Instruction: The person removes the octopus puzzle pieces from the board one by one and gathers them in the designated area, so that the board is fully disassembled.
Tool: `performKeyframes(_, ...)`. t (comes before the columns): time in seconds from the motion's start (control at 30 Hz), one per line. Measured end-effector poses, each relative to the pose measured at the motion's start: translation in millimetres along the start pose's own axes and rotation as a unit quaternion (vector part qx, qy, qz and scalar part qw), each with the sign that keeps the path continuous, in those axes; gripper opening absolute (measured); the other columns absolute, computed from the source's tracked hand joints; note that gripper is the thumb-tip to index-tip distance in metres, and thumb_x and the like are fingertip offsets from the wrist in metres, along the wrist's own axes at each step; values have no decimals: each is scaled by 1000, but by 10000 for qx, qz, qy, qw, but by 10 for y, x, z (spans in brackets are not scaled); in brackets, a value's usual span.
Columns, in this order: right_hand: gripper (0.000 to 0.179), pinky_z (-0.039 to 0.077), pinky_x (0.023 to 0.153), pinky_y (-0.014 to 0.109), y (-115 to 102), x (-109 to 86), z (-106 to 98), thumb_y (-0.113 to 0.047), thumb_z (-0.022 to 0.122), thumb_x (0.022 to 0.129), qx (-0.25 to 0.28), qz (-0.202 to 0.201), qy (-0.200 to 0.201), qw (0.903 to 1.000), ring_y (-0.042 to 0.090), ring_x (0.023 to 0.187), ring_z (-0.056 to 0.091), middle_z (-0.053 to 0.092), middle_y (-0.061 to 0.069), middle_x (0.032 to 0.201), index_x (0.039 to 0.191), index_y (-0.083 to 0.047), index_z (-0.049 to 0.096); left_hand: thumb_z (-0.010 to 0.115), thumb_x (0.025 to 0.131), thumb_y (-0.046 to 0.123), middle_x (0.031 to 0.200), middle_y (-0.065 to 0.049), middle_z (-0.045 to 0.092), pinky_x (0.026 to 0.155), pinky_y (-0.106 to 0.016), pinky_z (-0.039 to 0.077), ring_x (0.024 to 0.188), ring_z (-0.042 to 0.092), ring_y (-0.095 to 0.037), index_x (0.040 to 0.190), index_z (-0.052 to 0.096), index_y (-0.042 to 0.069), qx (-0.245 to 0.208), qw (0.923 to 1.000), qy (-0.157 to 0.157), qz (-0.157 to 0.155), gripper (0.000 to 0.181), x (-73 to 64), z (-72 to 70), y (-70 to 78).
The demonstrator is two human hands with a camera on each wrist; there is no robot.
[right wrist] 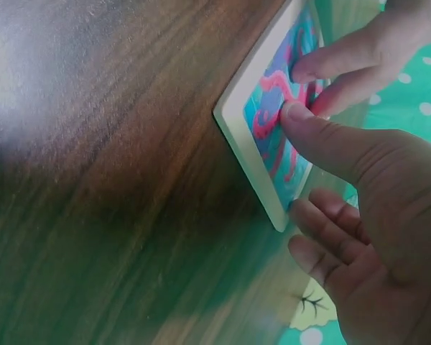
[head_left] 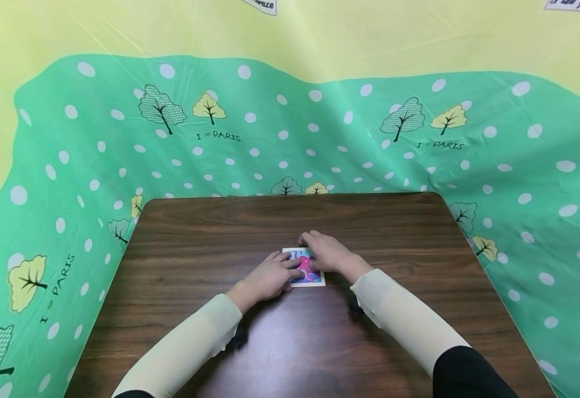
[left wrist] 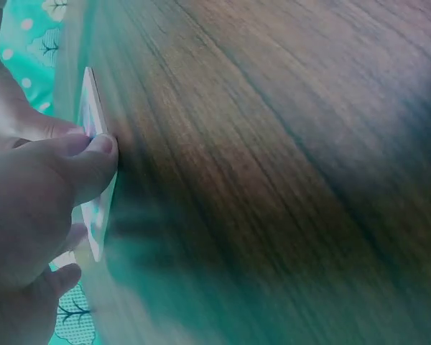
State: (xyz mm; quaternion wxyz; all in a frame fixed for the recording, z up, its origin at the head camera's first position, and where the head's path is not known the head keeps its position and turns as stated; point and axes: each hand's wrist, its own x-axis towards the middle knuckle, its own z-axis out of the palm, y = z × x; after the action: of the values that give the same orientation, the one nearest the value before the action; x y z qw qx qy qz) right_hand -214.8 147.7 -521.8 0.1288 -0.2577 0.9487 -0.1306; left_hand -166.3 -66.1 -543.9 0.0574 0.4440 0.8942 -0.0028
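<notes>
With left hand [head_left: 268, 276] and right hand [head_left: 332, 254] unclenched, touching by fingertip a white-edged, pink-and-blue picture panel [right wrist: 267, 123] lying on the desk [head_left: 294, 342].

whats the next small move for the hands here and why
Probably slide the thumb of the right hand lightly across the flat, squarish, white-bordered panel with its pink-and-blue picture, the left hand steadying it. Thumb and left fingers both touch the picture, and the panel lies flat on the brown wood-grain table, so a gentle push seems easy to control.
</notes>
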Motion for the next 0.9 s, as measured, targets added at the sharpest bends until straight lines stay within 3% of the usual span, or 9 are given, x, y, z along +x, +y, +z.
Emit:
performKeyframes(0.3,58,52,100,48,83,-32,5,-18,87,82,266,33,88,9996,27,111,64,62,9,122,132,-12,58,70,96,42,161,-1,44,113,-50,44,144,47,-32,148,57,34,32,9999,54,-120,53,4,30,30)
performKeyframes(0.53,63,51,103,47,88,-55,44,-16,88,81,545,92,115,9984,25,113,62,61,8,123,135,-12,57,68,96,47,158,-1,49,114,-49,43,141,49,-29,151,54,30,181,9996,177,-126,59,16,60,36)
performKeyframes(0.9,67,50,104,48,86,-43,61,-21,90,79,274,372,308,9985,28,118,63,62,8,129,135,-13,55,67,97,47,161,2,45,117,-47,40,146,46,-27,152,53,29,158,9998,94,-36,59,37,100,-10)
